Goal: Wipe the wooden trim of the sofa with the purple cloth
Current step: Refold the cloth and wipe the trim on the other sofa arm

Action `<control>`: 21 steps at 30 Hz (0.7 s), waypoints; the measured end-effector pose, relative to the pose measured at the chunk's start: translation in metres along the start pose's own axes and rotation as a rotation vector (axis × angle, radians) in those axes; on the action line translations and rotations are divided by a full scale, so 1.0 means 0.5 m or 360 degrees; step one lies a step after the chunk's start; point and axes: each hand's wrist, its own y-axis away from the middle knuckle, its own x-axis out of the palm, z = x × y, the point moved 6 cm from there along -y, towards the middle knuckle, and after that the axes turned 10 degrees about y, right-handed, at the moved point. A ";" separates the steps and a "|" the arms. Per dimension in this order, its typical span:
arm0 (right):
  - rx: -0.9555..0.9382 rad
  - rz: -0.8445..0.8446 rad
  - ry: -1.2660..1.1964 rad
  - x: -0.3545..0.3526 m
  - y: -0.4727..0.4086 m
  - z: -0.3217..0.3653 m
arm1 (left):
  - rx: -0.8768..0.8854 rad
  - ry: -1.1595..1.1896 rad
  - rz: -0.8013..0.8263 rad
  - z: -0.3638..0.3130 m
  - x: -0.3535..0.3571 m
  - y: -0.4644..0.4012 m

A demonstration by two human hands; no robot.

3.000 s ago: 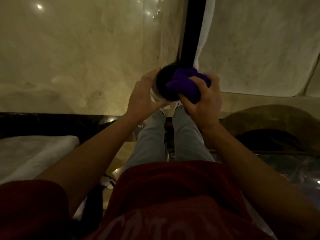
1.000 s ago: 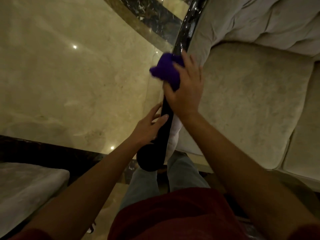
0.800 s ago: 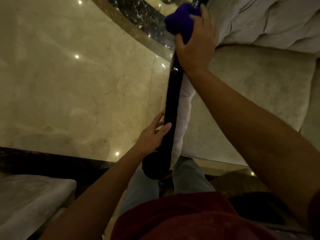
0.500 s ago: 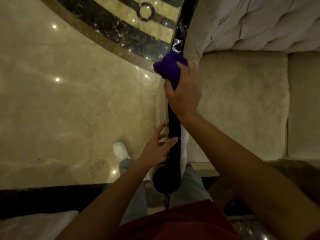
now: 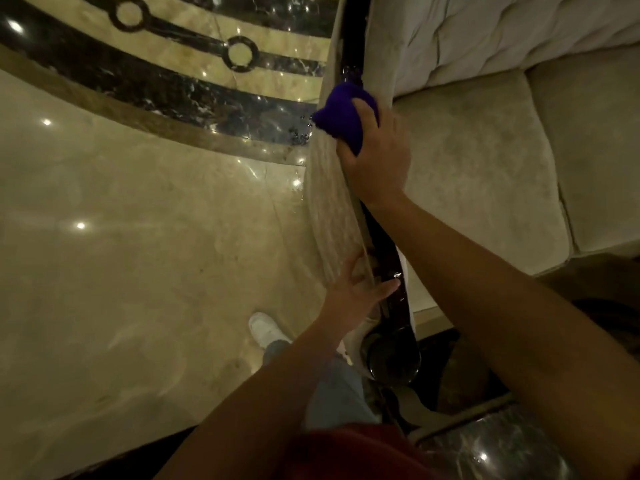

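Note:
The sofa's dark glossy wooden trim (image 5: 388, 258) runs along the top of the armrest from the round scroll end (image 5: 391, 358) near me up past the backrest. My right hand (image 5: 377, 157) grips the bunched purple cloth (image 5: 341, 114) and presses it onto the trim far along the arm, near the backrest. My left hand (image 5: 356, 289) rests with fingers spread on the armrest's outer side, its thumb lying on the trim near the scroll end. The stretch of trim under my right hand and forearm is hidden.
The beige sofa seat cushion (image 5: 485, 174) and tufted backrest (image 5: 485, 29) lie to the right. Polished marble floor (image 5: 121, 254) with a dark inlaid border (image 5: 173, 88) spreads on the left. My white shoe (image 5: 265, 329) stands on the floor beside the armrest.
My right hand has wiped the cloth from the scroll end up along the trim towards the backrest, then back a little. My left hand has shifted from the scroll end to the armrest's side.

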 end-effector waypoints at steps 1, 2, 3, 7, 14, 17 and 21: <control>0.0002 0.0002 -0.0002 -0.002 0.021 -0.006 | -0.0014 -0.0055 0.0020 -0.004 -0.006 0.000; 0.0007 0.0010 -0.0008 -0.004 0.036 -0.011 | -0.0024 -0.0141 0.0056 -0.014 -0.017 -0.007; 0.0015 0.0016 -0.0019 -0.003 0.044 -0.013 | -0.0022 -0.0253 0.0104 -0.028 -0.035 -0.021; 0.0028 0.0007 -0.0094 0.014 -0.010 -0.007 | 0.0083 -0.0477 0.0130 -0.158 -0.137 -0.106; 0.0421 -0.0198 -0.0334 0.031 -0.303 0.019 | 0.0293 -0.0394 0.0061 -0.355 -0.120 -0.177; 0.0471 -0.0226 -0.0373 0.032 -0.354 0.016 | 0.0312 -0.0334 0.0012 -0.350 -0.099 -0.172; 0.0380 -0.0160 -0.0510 0.046 -0.309 0.003 | 0.0420 -0.0448 -0.0083 -0.411 -0.110 -0.172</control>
